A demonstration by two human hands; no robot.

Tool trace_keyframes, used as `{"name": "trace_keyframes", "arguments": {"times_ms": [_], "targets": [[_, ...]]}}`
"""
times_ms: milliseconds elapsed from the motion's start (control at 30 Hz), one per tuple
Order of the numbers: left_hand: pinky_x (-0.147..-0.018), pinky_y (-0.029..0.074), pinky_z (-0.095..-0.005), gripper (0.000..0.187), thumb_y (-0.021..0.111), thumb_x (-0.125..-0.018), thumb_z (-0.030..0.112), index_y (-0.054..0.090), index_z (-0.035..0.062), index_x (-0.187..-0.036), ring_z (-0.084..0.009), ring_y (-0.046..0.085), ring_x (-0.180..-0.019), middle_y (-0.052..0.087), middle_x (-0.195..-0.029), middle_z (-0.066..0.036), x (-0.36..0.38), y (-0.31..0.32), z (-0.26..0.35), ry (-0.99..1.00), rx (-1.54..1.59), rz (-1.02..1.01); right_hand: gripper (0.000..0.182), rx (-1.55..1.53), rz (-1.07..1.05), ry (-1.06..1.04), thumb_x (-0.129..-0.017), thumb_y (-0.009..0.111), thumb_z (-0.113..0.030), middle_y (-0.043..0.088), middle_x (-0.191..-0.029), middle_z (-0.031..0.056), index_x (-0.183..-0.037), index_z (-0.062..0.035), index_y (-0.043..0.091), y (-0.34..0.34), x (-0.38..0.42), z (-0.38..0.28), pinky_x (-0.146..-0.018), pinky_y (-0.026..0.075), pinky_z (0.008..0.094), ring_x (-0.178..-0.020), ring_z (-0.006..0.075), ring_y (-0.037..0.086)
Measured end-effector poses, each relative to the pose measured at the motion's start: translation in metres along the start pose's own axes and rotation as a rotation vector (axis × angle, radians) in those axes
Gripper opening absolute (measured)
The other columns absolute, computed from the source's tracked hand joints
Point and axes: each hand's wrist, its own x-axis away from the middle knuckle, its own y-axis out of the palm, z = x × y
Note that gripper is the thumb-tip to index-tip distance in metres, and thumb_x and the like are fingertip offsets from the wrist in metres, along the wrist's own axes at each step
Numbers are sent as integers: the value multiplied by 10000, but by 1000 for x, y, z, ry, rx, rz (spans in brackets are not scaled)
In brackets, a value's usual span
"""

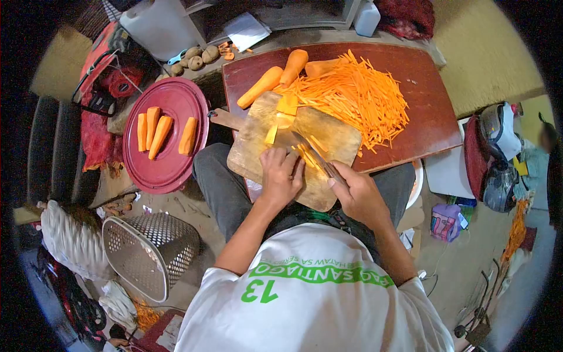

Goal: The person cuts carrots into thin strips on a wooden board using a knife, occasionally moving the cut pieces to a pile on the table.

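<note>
Many thin strips [366, 100], one knife [312, 150]

Nearest is a white shirt [305, 296], green print across its soft cloth. Past it, the right hand [360, 193] closes round the knife's handle. The left hand [281, 176] bends its fingers down to the board [245, 154]; whether they pinch anything beneath, I cannot tell. Between the hands, under and beside the blade, lie the cut sticks [308, 159], at the near part of the board.

The step seems to be slicing flat slabs [287, 105] into sticks. Done well, it calls for tucked fingertips, knuckles guiding the flat of the blade, and short, even strokes with the slab's broad face down. The board overhangs the table toward the lap, so pressure is safer over its supported part.

The board is pale, stained wood with rounded corners and a stubby handle. Behind it, the strips heap up, slender, straight and moist-looking, on a smooth, dark red table [431, 108]. Tapered, peeled-looking carrots [261, 87] rest beside the heap. Off to the left, four more carrots lie on a round, ridged red lid [141, 170]. Farther back sit rough brown lumps [209, 54], perhaps root vegetables.
</note>
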Motion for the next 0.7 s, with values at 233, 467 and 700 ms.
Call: {"name": "trace_keyframes", "arguments": {"times_ms": [233,467,700], "targets": [[-918,447,-488,192,811,-847,35,745,25,-1027,-359,615,-957,642,-953,-146,2,-3,-7,4,42,-1,385,-4,-72,47,-1063,634,-263,755,-1061,292,-1377,-43,616,0,12,-4,-844,592,585,-1009,509,736],[-832,448,-468,153,796,-822,-2,722,18,-954,-362,596,-906,636,-922,-131,3,-13,-12,-99,149,-28,416,33,-109,16,-1030,681,-218,762,-1042,274,-1390,-15,631,8,17,7,-817,589,548,-972,499,742],[-837,444,-455,205,846,-835,55,784,43,-1030,-332,589,-914,626,-918,-112,-2,-14,-5,48,-12,-70,369,215,-77,-65,-1005,712,-199,761,-992,272,-1329,-25,679,-25,-18,26,-780,587,526,-923,478,749]]}}
